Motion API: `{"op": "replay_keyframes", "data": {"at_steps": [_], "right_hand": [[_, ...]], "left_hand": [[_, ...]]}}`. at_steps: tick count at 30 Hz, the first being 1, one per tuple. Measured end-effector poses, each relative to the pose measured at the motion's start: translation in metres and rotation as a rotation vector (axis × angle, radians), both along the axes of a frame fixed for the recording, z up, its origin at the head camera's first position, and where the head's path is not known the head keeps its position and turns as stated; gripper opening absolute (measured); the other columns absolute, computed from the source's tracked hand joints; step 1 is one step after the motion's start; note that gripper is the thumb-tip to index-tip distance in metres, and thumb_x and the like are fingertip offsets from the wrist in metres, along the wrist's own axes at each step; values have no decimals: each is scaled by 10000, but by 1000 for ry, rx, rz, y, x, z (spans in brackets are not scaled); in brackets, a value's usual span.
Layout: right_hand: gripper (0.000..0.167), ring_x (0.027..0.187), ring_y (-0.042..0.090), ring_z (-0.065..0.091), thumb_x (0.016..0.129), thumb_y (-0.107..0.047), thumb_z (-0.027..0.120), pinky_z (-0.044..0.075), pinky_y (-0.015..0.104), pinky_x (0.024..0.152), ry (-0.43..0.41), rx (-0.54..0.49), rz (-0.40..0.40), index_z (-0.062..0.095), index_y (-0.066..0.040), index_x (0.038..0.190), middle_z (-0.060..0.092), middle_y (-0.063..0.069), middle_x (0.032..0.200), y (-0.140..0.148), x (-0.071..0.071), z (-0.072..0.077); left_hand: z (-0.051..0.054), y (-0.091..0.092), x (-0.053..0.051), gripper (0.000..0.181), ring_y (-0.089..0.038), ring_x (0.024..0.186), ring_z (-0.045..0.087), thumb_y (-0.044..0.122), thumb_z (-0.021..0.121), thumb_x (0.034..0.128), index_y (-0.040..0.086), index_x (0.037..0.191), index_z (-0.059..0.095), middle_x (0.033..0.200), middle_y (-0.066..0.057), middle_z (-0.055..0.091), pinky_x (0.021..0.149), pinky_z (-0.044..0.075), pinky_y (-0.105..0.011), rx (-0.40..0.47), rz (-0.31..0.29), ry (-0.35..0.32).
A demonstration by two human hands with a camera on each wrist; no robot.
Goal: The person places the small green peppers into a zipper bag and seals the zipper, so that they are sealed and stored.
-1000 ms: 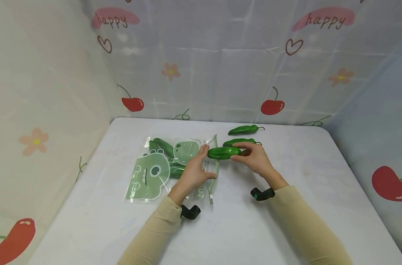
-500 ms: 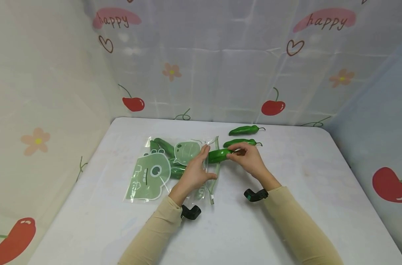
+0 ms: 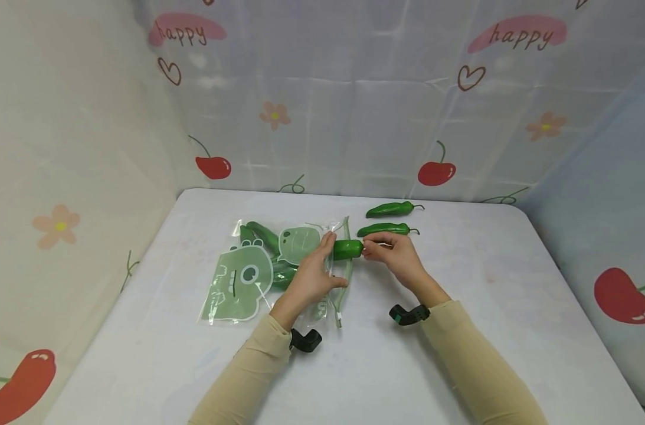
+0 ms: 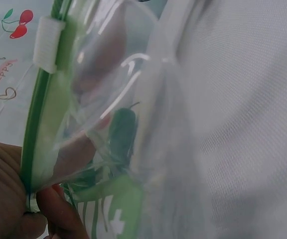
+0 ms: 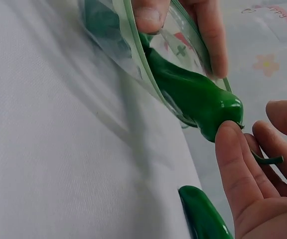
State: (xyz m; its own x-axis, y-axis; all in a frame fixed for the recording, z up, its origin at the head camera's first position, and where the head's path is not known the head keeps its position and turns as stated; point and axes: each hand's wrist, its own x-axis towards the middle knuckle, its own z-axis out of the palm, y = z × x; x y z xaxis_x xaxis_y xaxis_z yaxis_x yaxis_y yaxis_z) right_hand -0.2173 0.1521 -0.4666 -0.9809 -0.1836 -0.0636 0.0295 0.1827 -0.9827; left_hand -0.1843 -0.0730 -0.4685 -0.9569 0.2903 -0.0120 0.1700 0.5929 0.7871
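A clear zip bag (image 3: pixel 242 295) with green monster prints lies flat, several green peppers inside. My left hand (image 3: pixel 308 277) holds its mouth, thumb spread from the fingers; the left wrist view shows that hand (image 4: pixel 6 189) at the green zip edge (image 4: pixel 31 134). One pepper (image 3: pixel 347 249) lies partly inside the mouth, its stem end outward. My right hand (image 3: pixel 399 257) is at that end. In the right wrist view, fingertips of the right hand (image 5: pixel 258 184) touch the pepper (image 5: pixel 196 94) beside its stem, the thumb held apart. Its tip is partly hidden.
Two green peppers lie behind the right hand, one (image 3: pixel 388 229) close to it and another (image 3: pixel 391 209) nearer the back edge of the white table (image 3: pixel 492 354). Printed curtains (image 3: pixel 349 136) stand behind and at the sides. A white zip slider (image 4: pixel 49 45) sits on the bag's edge.
The pepper has moved left into the bag's mouth, and my right hand has followed it leftward, its fingers now at the stem end. My left hand has stayed in place.
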Motion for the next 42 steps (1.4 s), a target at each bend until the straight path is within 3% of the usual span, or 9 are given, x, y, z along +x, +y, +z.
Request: {"op": "replay_keyframes", "data": {"at_steps": [10,19,23,32,42], "right_hand": [[437,1014,115,746,1020,-167,658,598,274,926,-55,-73,41,589,110,1350,612,262,1349,-10,2,2],[448,1267,309,659,1076,-241,562,580,282,967,-96,-91,69,569,62,1405,601,244,1420,-20,1,1],[491,1324,353,608,1105,-297,490,578,295,974,-127,-152,85,553,84,1408,565,264,1452,-25,0,2],[561,1348,380,574,1128,-327,407,583,308,970,-209,-284,108,512,150,1403,515,309,1487,-40,-1,2],[587,1295,296,631,1131,-338,375,580,309,975,-269,-308,108,478,156,1431,498,312,1501,-57,0,0]], "left_hand": [[0,1,-1,1136,-304,1528,343,188,932,754,162,1655,240,1738,-9,171,1224,362,-465,-5,2,-5],[1,1,-1,1127,-313,1526,346,180,931,755,160,1652,248,1737,-26,175,1214,377,-471,-10,2,-6],[2,0,0,1120,-296,1543,313,175,927,760,164,1652,250,1738,-21,174,1222,365,-473,-4,4,-11],[2,-1,0,1120,-279,1565,268,187,927,762,150,1651,247,1736,-22,184,1250,318,-476,15,0,-7],[-1,-1,0,1118,-286,1562,275,199,924,771,165,1654,239,1736,-14,177,1234,347,-471,5,-2,-11]]}}
